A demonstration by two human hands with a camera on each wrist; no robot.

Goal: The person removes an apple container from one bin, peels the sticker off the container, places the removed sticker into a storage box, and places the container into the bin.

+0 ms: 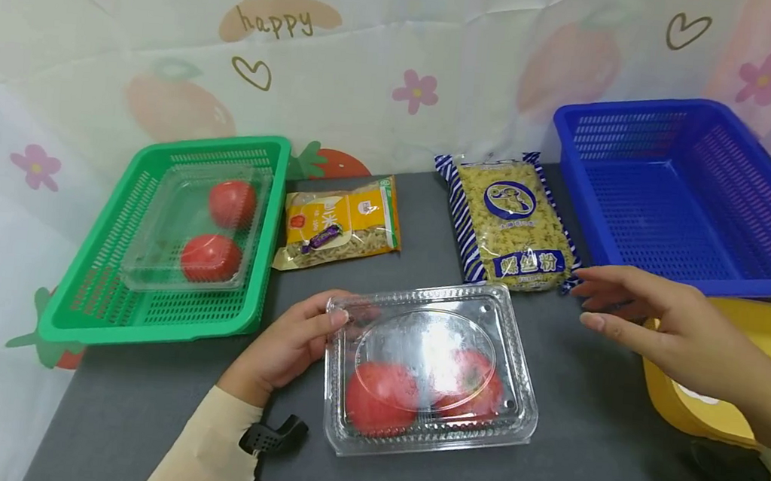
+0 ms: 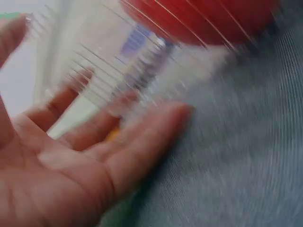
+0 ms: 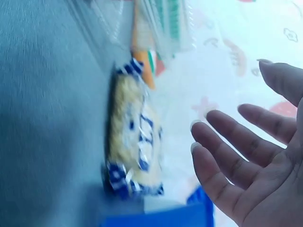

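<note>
A clear plastic clamshell box with two red apples inside is tilted over the grey table. My left hand grips its left side, thumb on the lid and fingers underneath. In the left wrist view, the fingers bear against the ribbed plastic wall, with an apple behind it. My right hand is held off to the right, fingers apart and nothing in them. It is between the bag of spiral pasta and the yellow bin, overlapping the bin's edge in the head view.
At the left a green basket holds another clear box with two red fruits. A yellow-labelled snack bag lies beside it. The deep blue basket stands at the back right, against the patterned cloth.
</note>
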